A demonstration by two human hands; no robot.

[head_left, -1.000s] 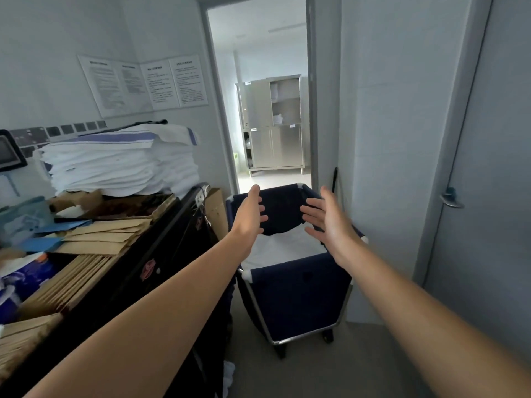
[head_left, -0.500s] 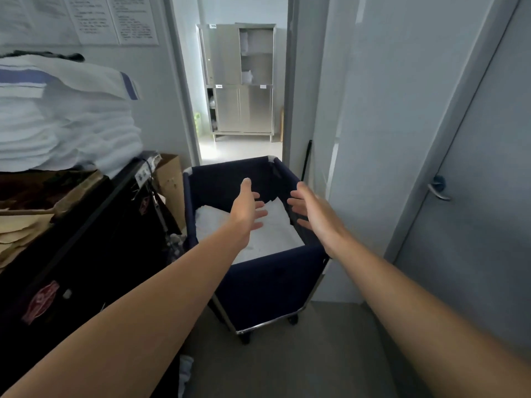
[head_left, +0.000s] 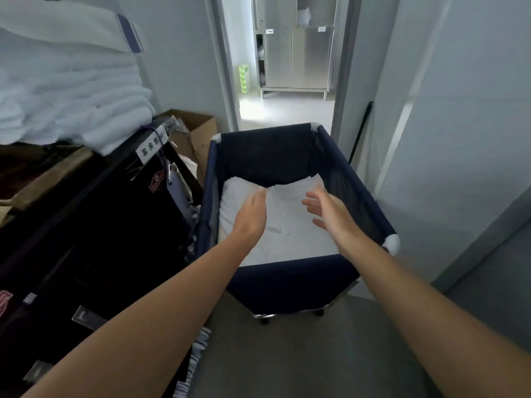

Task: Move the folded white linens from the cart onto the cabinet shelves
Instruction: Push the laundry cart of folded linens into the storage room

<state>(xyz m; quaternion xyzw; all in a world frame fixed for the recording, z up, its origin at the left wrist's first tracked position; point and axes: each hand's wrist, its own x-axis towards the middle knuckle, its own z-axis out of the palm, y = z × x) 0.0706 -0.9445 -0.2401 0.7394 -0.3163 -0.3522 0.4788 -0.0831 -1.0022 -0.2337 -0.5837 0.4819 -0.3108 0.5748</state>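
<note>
light: dim near room, bright glare on the far doorway floor (head_left: 284, 110)
blur: soft overall, fingers smeared
edges: wide-angle bend, walls lean

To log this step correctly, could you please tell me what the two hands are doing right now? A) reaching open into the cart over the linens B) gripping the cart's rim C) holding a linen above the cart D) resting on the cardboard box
A: the left hand and right hand are open over the white linens inside the cart, holding nothing.
</note>
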